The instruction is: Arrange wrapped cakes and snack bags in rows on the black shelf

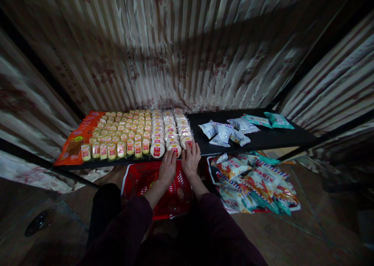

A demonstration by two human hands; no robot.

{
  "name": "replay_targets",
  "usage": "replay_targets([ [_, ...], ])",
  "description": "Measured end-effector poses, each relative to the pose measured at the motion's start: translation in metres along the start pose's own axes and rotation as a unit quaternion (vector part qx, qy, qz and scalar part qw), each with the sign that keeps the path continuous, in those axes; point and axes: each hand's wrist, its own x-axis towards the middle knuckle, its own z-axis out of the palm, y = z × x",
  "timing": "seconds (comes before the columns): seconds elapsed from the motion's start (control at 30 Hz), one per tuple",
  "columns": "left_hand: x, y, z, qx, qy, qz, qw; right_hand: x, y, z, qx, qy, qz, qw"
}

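Note:
On a black shelf (201, 141) stand rows of small wrapped snacks. My right hand (191, 160) rests its spread fingers on the front white round wrapped cake (186, 141) of the rightmost column. Beside it, my left hand (168, 168) has its fingers stretched out against the front cake (175, 148) of the column to the left. Another round cake (157, 150) fronts a third column. Further left are several rows of small yellow wrapped cakes (125, 135). Both hands are over the shelf's front edge, above a red basket (127, 192).
An orange snack bag (77, 141) lies at the shelf's left end. White-and-blue packets (222, 133) and teal packets (277, 120) lie on its right part. A second basket (295, 208), heaped with snack packets (257, 180), stands on the floor. Striped curtains (163, 51) hang behind.

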Motion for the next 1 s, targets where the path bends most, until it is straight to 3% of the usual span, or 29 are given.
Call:
replay_targets([
  [0.5, 0.018, 0.01, 0.002, 0.002, 0.0, -0.05, 0.999, 0.032, 0.021, 0.013, -0.011, -0.083, -0.03, 0.996],
  [1.0, 0.034, 0.019, -0.009, -0.055, 0.023, -0.1, 0.993, 0.036, 0.022, 0.013, -0.013, -0.082, -0.037, 0.996],
])
